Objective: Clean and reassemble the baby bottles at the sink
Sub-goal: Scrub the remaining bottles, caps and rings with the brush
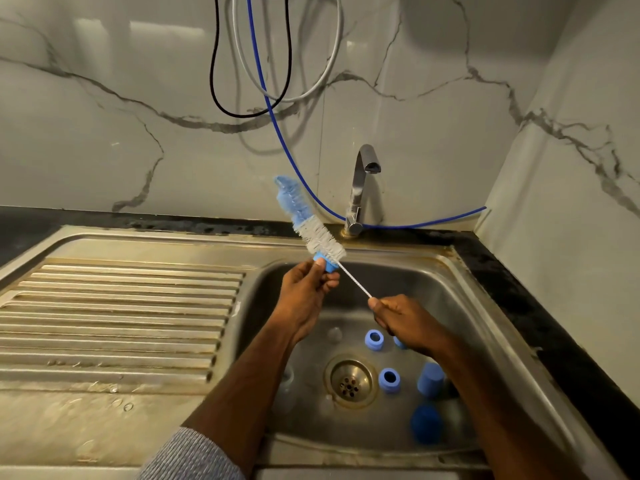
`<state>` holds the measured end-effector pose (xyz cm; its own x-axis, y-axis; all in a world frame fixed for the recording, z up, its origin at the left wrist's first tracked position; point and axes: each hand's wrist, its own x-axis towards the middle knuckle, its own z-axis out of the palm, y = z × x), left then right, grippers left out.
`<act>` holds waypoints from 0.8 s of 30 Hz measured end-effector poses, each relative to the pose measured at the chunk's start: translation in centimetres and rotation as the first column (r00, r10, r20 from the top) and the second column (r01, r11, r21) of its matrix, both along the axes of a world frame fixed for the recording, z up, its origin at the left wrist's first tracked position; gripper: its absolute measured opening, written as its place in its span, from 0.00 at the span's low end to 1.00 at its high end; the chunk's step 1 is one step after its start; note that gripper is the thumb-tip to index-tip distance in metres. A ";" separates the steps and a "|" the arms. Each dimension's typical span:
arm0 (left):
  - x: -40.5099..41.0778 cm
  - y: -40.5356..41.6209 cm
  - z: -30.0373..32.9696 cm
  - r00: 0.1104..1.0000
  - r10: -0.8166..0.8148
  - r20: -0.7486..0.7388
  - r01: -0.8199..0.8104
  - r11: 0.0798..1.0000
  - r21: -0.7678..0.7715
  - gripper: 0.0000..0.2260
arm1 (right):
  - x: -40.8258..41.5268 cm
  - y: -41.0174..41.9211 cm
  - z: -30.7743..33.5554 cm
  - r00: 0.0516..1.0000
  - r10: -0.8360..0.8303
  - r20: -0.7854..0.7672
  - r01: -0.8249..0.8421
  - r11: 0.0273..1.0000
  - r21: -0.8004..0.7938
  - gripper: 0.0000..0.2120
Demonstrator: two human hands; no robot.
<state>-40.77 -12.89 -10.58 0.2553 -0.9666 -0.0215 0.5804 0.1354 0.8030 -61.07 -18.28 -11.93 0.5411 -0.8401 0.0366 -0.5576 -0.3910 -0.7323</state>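
Note:
A long bottle brush (pixel 313 230) with white and blue bristles slants up to the left above the steel sink (pixel 460 289). My right hand (pixel 405 320) grips the lower end of its twisted wire stem. My left hand (pixel 304 289) pinches a small blue bottle ring (pixel 325 264) threaded on the stem just under the bristles. On the sink floor lie two blue rings (pixel 374 340) (pixel 389 379), two blue caps (pixel 430 378) (pixel 426 424) and clear parts, faintly seen at the left (pixel 287 379). Another blue piece (pixel 400 342) is half hidden under my right hand.
A chrome tap (pixel 360 192) stands behind the basin with no water running. A ribbed steel drainboard (pixel 114 313) lies to the left. The drain (pixel 350 382) sits mid basin. A blue hose (pixel 277 126) and black and white cables (pixel 221 98) hang on the marble wall.

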 end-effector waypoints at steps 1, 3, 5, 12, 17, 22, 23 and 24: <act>0.5 0.0 0.0 0.999 0.019 -0.041 -0.019 1.000 0.003 0.11 | -0.3 -0.1 0.2 1.000 0.016 -0.001 -0.015 1.000 0.024 0.24; 0.9 0.1 0.0 0.997 0.008 -0.076 -0.008 1.000 0.006 0.12 | -0.9 -0.3 0.5 1.000 -0.011 0.002 0.011 0.999 0.030 0.24; 0.5 0.2 -0.1 0.999 -0.044 -0.022 0.044 0.999 0.025 0.13 | -0.9 -0.3 0.6 0.997 -0.070 -0.009 0.070 0.997 -0.017 0.24; 1.0 -0.2 0.0 0.994 -0.019 -0.107 0.025 0.998 0.056 0.14 | -0.8 0.3 0.7 0.998 0.058 0.010 -0.058 0.994 0.093 0.24; 0.2 0.0 -0.4 0.994 -0.101 0.050 0.096 0.991 0.091 0.16 | -0.9 0.0 0.8 0.996 -0.076 -0.052 0.074 0.997 -0.032 0.23; 0.7 -0.4 -0.1 0.996 -0.028 -0.083 0.035 0.996 0.082 0.15 | -0.7 0.4 0.8 0.998 0.051 0.019 -0.053 0.993 0.101 0.26; 1.1 -0.5 0.0 0.992 -0.016 -0.122 0.026 0.997 0.078 0.15 | -1.2 0.2 1.0 0.999 0.049 0.011 -0.050 0.991 0.126 0.26; 1.4 -0.4 0.0 0.991 -0.017 -0.131 0.027 0.997 0.075 0.15 | -1.6 0.0 1.1 0.999 0.032 -0.007 -0.031 0.992 0.121 0.26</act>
<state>-39.36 -13.27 -10.54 0.2240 -0.9662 -0.1275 0.6825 0.0621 0.7282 -62.63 -18.25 -10.83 0.5675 -0.8205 -0.0690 -0.5533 -0.3179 -0.7699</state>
